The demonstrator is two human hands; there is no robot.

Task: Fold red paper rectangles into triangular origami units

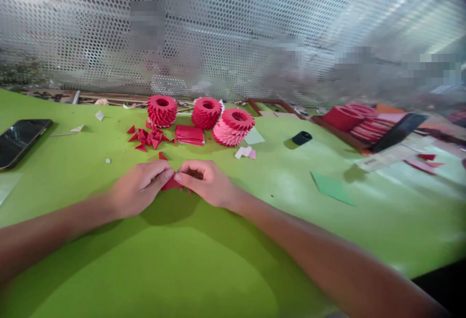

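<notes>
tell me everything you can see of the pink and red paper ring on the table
The ring is made of many small folded paper triangles overlapped in tiers, deep red on top, pale pink below, around a round central hole. It sits hole upward on the green table, right beside an all-red ring; whether they touch is hard to tell.

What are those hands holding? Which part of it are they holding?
The left hand and the right hand pinch a small folded red paper piece between their fingers, one from each side. The fingers hide most of it, so the exact spot is hard to tell.
</notes>
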